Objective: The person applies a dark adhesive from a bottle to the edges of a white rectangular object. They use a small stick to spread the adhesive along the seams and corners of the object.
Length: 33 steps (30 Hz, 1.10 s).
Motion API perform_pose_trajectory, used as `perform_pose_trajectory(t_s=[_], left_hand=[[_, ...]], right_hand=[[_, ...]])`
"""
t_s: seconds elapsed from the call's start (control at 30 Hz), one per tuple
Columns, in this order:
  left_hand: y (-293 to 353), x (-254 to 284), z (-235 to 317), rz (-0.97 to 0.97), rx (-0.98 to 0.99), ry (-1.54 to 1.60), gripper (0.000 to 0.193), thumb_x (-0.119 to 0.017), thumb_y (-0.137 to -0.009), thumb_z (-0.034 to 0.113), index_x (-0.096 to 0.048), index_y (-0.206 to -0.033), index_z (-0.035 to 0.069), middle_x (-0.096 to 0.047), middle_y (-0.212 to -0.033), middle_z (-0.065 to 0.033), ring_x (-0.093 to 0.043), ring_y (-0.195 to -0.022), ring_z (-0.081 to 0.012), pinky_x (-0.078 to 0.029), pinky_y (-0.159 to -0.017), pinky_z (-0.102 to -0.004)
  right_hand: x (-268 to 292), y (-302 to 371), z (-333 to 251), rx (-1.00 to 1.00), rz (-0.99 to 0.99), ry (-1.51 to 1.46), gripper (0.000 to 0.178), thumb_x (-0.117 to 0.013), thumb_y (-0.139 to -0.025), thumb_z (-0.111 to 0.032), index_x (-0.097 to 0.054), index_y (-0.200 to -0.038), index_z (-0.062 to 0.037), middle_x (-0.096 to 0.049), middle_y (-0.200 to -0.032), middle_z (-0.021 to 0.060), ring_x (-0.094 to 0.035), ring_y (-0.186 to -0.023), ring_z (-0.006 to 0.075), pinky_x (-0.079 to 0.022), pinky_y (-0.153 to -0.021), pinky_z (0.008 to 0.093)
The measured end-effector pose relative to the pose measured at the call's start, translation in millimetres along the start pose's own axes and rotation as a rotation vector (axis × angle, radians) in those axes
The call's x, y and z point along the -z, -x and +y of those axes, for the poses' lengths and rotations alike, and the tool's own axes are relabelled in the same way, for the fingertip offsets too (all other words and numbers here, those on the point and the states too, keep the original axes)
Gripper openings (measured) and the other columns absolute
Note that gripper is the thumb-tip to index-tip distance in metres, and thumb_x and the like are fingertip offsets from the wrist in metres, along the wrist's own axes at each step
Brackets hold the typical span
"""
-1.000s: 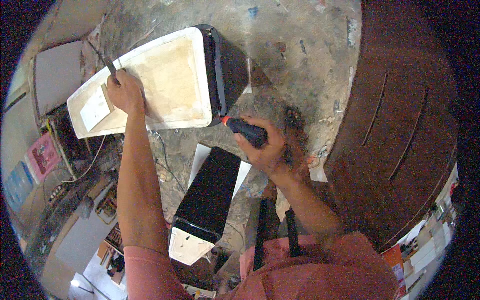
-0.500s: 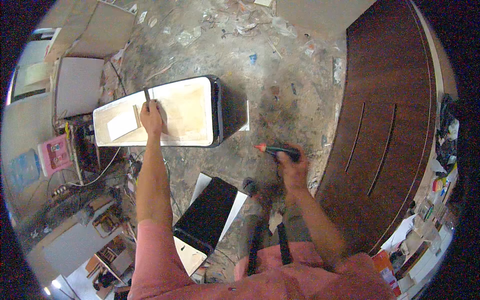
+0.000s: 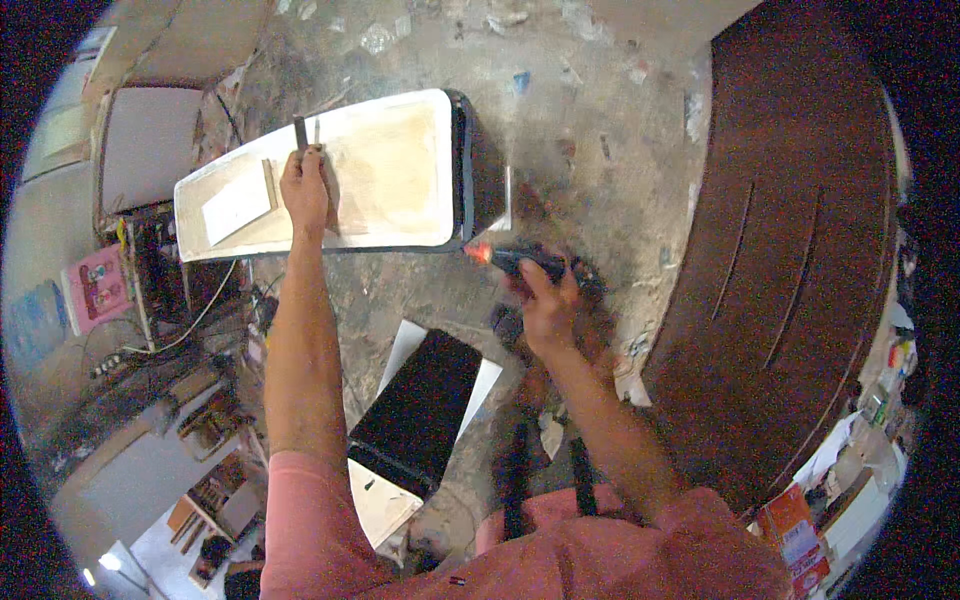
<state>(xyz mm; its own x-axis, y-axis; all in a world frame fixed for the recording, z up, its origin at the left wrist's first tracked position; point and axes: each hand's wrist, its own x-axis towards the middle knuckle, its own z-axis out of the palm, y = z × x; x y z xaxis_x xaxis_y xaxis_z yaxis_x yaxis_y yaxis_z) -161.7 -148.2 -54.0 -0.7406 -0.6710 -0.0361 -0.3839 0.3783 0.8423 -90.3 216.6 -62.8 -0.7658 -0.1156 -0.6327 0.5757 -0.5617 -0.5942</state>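
Observation:
A long tapered box-like piece [image 3: 385,170] lies ahead of me, its pale top framed in white and its sides dark. Over its middle, my left hand [image 3: 306,185] is closed around a narrow dark strip [image 3: 299,132]; a thin lighter strip stands just beside it. Left of that hand, a white rectangular board [image 3: 238,205] rests on the pale top next to a short wooden strip [image 3: 268,183]. My right hand [image 3: 550,305] grips a dark bottle-shaped object with an orange-red tip [image 3: 520,260], somewhat blurred. The tip points left, near the piece's lower right corner.
A large curved dark-brown panel [image 3: 770,250] stands at the right. Nearer me lies a black padded-looking block [image 3: 420,405] on white sheets. Scraps litter the concrete floor [image 3: 620,130]. A pink case [image 3: 97,290] and cables are at left.
My right hand has moved left and up with the dark bottle-shaped object, closer to the tapered piece. My left hand keeps its hold on the strip. The whole view has shifted slightly.

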Motion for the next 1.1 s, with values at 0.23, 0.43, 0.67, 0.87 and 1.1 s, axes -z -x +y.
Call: perform_pose_trajectory(t_s=[0.23, 0.43, 0.67, 0.87, 1.1], left_hand=[[31, 42, 32, -0.010, -0.093, -0.063, 0.036, -0.050, -0.100, 0.031, -0.066, -0.097, -0.002, -0.063, -0.080, -0.0040, -0.054, -0.072, -0.0149, -0.044, -0.069, -0.0305], [218, 65, 24, 0.207, 0.158, 0.292, 0.032, -0.056, -0.098, 0.029, -0.061, -0.079, 0.004, -0.054, -0.068, -0.0025, -0.048, -0.065, -0.0134, -0.039, -0.060, -0.0342], [452, 33, 27, 0.117, 0.411, 0.179, 0.023, -0.074, -0.082, 0.017, -0.064, -0.082, -0.004, -0.063, -0.063, -0.0103, -0.058, -0.060, -0.0158, -0.047, -0.058, -0.0380], [413, 31, 38, 0.147, 0.407, -0.144, 0.032, -0.067, -0.084, 0.025, -0.061, -0.072, -0.005, -0.061, -0.066, -0.0208, -0.059, -0.060, -0.0291, -0.046, -0.062, -0.0413], [348, -3, 80, 0.580, 0.374, -0.095, 0.027, -0.062, -0.089, 0.025, -0.070, -0.083, 0.000, -0.068, -0.071, -0.0176, -0.066, -0.065, -0.0272, -0.049, -0.063, -0.0410]], right_hand=[[53, 99, -111, -0.327, -0.086, -0.168, 0.039, -0.054, -0.095, -0.045, -0.064, -0.107, -0.0086, -0.069, -0.089, 0.0063, -0.063, -0.071, 0.0192, -0.052, -0.066, 0.0330], [90, 165, -189, -0.333, 0.117, -0.238, 0.055, -0.055, -0.092, -0.057, -0.063, -0.109, -0.0053, -0.067, -0.090, 0.0138, -0.060, -0.066, 0.0140, -0.051, -0.058, 0.0219], [63, 147, -204, -0.165, -0.303, -0.249, 0.040, -0.054, -0.097, -0.044, -0.064, -0.110, -0.0071, -0.064, -0.087, 0.0041, -0.061, -0.079, 0.0192, -0.050, -0.074, 0.0335], [4, 81, -254, -0.218, -0.564, 0.023, 0.046, -0.056, -0.096, -0.043, -0.055, -0.128, -0.0103, -0.064, -0.122, 0.0067, -0.059, -0.109, 0.0231, -0.049, -0.086, 0.0402], [-92, -12, -322, -0.067, -0.949, 0.702, 0.045, -0.069, -0.088, -0.016, -0.049, -0.127, -0.0031, -0.064, -0.123, 0.0174, -0.064, -0.097, 0.0179, -0.052, -0.085, 0.0318]])
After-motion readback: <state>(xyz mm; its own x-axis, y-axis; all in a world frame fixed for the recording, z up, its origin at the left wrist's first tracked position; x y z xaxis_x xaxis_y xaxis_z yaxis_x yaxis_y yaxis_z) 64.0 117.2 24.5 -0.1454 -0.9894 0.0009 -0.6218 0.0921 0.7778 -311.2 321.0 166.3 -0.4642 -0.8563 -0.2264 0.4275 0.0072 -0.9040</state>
